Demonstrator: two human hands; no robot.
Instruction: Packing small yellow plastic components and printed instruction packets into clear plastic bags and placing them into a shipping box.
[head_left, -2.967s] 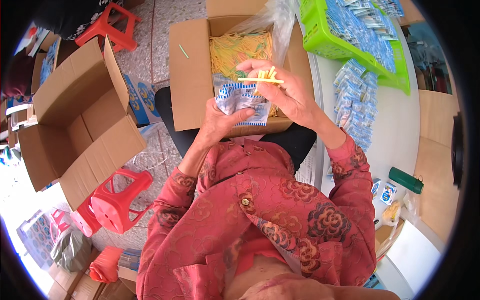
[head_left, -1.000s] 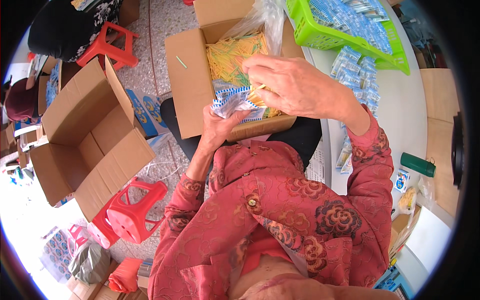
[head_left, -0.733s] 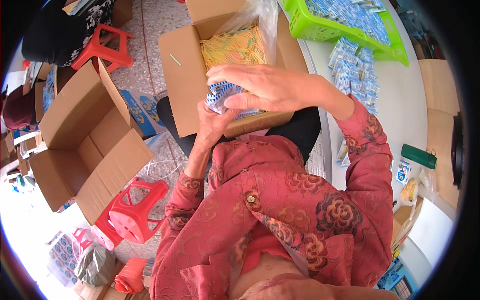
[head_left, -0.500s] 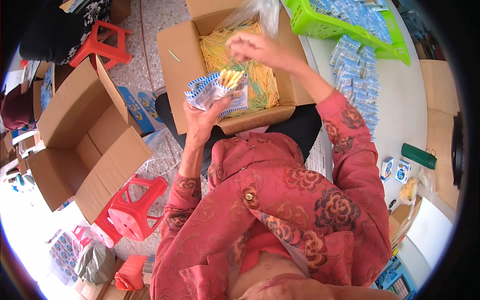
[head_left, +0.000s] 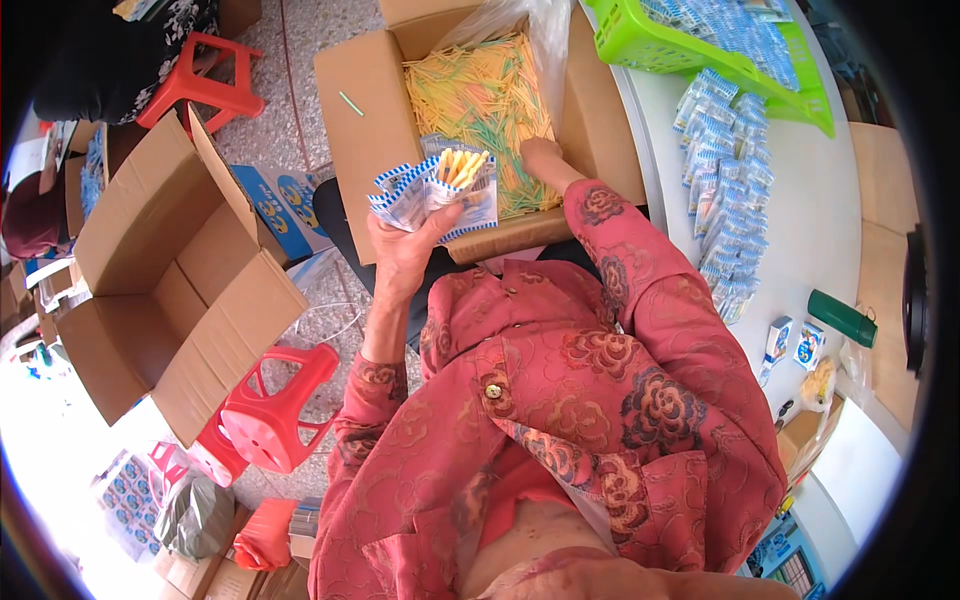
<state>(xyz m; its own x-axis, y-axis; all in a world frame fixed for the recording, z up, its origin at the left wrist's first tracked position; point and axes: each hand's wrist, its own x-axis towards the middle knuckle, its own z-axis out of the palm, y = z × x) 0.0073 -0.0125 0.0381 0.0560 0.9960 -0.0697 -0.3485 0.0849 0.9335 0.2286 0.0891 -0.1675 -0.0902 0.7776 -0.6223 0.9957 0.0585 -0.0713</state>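
Observation:
My left hand (head_left: pixel 402 245) is closed around several blue-and-white packets (head_left: pixel 467 211) fanned out over the near left corner of an open cardboard box (head_left: pixel 356 157). Thin yellow sticks (head_left: pixel 461 168) stand up out of the front packet, near my thumb. Inside the box lies a loose heap of thin sticks (head_left: pixel 470 85), mostly yellow with some green. My right hand (head_left: pixel 543 160) reaches down to the right side of this heap, by the inner wall. Its fingers point into the box and are hidden, so whether they grip a stick does not show.
At right, a white table (head_left: pixel 800 225) bears a green basket (head_left: pixel 690 60) of filled packets, a row of packets (head_left: pixel 728 190) and a dark green bottle (head_left: pixel 842 318). An open cardboard box (head_left: pixel 180 290) and red stools (head_left: pixel 272 415) stand at left. A person sits at the upper left.
My right hand has moved down and to the right, from above the heap to the box's right side. My left hand keeps its hold on the packets, almost unmoved.

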